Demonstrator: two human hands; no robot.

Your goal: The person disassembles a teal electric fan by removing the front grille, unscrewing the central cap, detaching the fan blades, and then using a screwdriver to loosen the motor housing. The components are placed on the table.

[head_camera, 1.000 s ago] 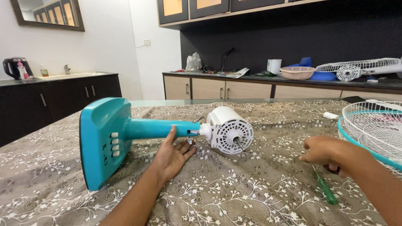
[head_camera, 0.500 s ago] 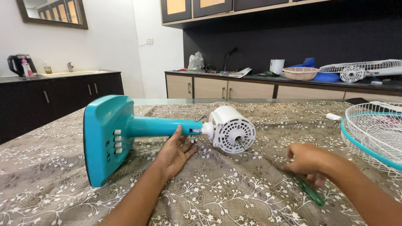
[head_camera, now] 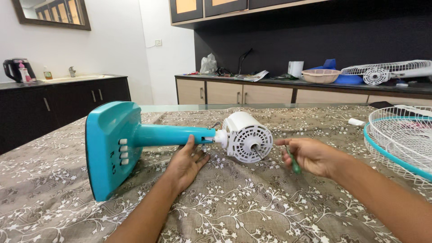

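The fan (head_camera: 135, 144) lies on its side on the patterned tablecloth (head_camera: 247, 202), its white motor (head_camera: 247, 137) facing the person. The left hand (head_camera: 184, 164) rests open, palm down, against the teal stem (head_camera: 173, 135), steadying it. The right hand (head_camera: 310, 155) is closed around a green screwdriver (head_camera: 294, 163), just beside the motor. The work looks like dismantling at the motor; the next move calls for setting the tip squarely on a screw.
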